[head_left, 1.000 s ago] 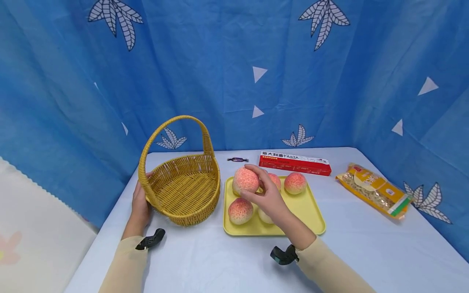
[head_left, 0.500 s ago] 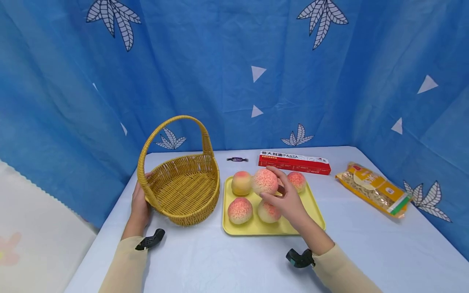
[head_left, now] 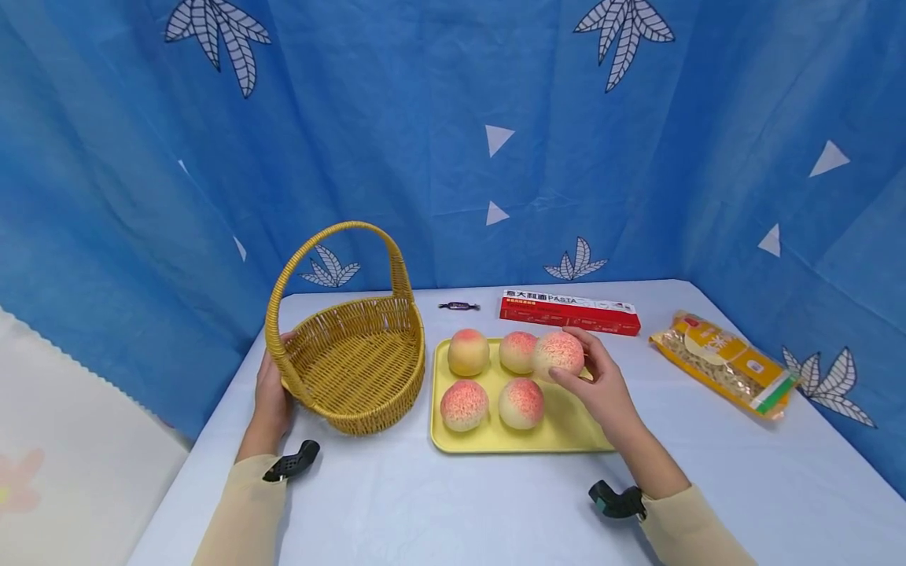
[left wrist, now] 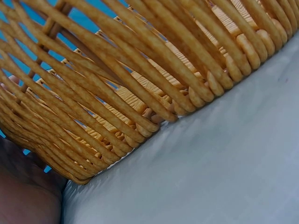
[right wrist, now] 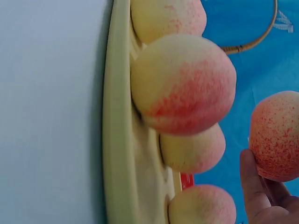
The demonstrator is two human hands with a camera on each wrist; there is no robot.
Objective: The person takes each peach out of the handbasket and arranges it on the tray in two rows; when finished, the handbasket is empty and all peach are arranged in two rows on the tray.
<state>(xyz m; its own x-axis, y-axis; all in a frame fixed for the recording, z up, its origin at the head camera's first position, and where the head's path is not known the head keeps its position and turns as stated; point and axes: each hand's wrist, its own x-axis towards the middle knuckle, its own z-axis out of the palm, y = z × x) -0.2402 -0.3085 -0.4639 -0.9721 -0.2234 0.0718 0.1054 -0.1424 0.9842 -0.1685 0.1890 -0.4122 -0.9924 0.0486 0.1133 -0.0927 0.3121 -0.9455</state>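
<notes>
My left hand (head_left: 271,393) rests against the outer left side of a yellow wicker basket (head_left: 354,415); the basket handle partly covers its fingers. The basket holds nothing, and its weave fills the left wrist view. Between thumb and fingers, my right hand (head_left: 602,389) holds a pink-speckled peach (head_left: 559,356) above the right part of a yellow tray (head_left: 453,450). On the tray sit other peaches: a far-left peach (head_left: 468,352), a peach (head_left: 518,351) beside it, and two nearer ones. Behind the held peach, the right wrist view shows another tray peach (right wrist: 201,205).
A purple-wrapped candy (head_left: 458,306) lies behind the tray. Farther right is a red pasta box (head_left: 569,313), and an orange bag of dry pasta (head_left: 725,365) lies at the table's right. Blue curtain (head_left: 439,141) stands behind the white table (head_left: 396,503).
My right hand has carried the held peach to the right, from over the far-left peach past the middle ones to above the far-right spot. The left hand and basket have stayed in place.
</notes>
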